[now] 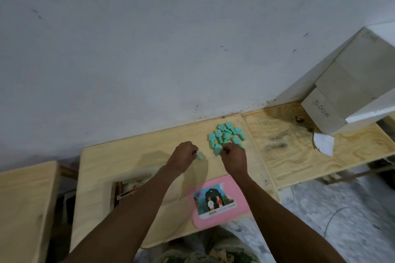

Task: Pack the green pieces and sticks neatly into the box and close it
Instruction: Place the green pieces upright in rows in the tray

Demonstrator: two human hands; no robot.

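Plywood table (111, 162): green pieces (227, 134) lie heaped at one o'clock, seemingly unpacked; left hand (183, 157) pinches one, right hand (233, 157) another.

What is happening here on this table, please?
A person is gathering small green pieces that lie in a pile on a wooden table. The left hand pinches one green piece, and the right hand grips another at the pile's near edge. A box, seemingly open, lies under the left forearm. A pink card lies nearer the person.
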